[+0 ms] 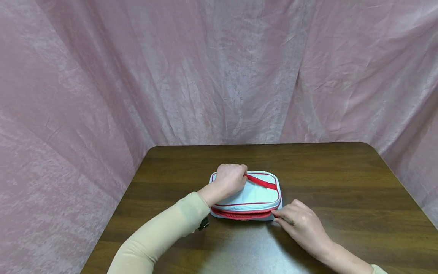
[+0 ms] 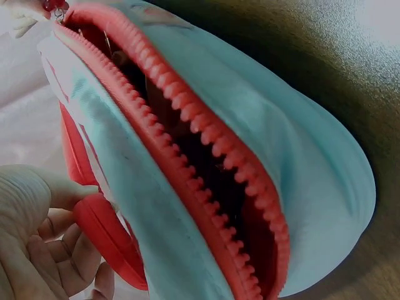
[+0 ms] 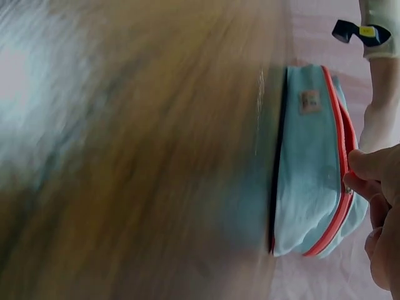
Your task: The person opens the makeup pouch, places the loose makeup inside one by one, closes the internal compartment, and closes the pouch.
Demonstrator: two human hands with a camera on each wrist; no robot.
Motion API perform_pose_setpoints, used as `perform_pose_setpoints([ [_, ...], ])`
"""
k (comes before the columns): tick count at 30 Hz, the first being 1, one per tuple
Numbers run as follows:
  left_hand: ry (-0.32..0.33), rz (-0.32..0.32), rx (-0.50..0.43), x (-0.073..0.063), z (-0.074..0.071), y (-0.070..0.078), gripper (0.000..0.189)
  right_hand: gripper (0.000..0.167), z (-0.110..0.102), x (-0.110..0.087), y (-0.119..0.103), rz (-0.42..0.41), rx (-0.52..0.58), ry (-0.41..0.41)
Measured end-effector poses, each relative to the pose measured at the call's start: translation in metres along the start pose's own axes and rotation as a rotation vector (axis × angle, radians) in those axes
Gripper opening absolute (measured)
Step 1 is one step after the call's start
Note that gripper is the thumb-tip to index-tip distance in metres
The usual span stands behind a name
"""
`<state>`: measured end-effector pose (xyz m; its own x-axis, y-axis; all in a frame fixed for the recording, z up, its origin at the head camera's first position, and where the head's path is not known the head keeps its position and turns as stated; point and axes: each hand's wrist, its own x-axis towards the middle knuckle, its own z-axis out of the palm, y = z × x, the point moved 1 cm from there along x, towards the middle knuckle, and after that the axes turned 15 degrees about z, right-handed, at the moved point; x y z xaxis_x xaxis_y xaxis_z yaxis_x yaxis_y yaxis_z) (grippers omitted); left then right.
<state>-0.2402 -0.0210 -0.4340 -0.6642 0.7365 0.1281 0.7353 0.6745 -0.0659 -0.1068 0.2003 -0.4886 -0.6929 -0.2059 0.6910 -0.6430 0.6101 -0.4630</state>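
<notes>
A pale blue zip pouch (image 1: 254, 197) with red piping lies on the table, its front side toward me. My left hand (image 1: 233, 178) grips the red carry handle (image 1: 261, 181) on its lid; the left wrist view shows the thumb and fingers around that handle (image 2: 109, 231). Along the front the red zipper (image 2: 181, 159) gapes, its teeth apart, with a dark inside whose contents I cannot make out. At the pouch's right front corner my right hand (image 1: 303, 226) pinches the zipper pull, which the fingertips mostly cover in the right wrist view.
The brown wooden table (image 1: 352, 182) has rounded far corners. Pink velvety curtains (image 1: 219, 76) hang behind it and at both sides. A dark strapped device (image 3: 362, 32) sits on the left wrist. A small label (image 3: 309, 101) marks the pouch's front.
</notes>
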Motion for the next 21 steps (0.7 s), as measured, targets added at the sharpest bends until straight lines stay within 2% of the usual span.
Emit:
perform_pose_setpoints([
  [10,-0.015,-0.012,-0.004,0.001,0.002,-0.001,0.012,0.038,0.021,0.003,-0.021,-0.105,-0.039,0.001],
  [16,-0.034,-0.028,-0.006,0.001,0.002,-0.002,0.012,0.033,0.038,0.007,-0.031,-0.172,-0.078,-0.052],
  [21,-0.034,-0.013,-0.014,0.000,0.002,-0.003,0.010,0.028,0.043,0.009,-0.032,-0.181,-0.083,-0.088],
])
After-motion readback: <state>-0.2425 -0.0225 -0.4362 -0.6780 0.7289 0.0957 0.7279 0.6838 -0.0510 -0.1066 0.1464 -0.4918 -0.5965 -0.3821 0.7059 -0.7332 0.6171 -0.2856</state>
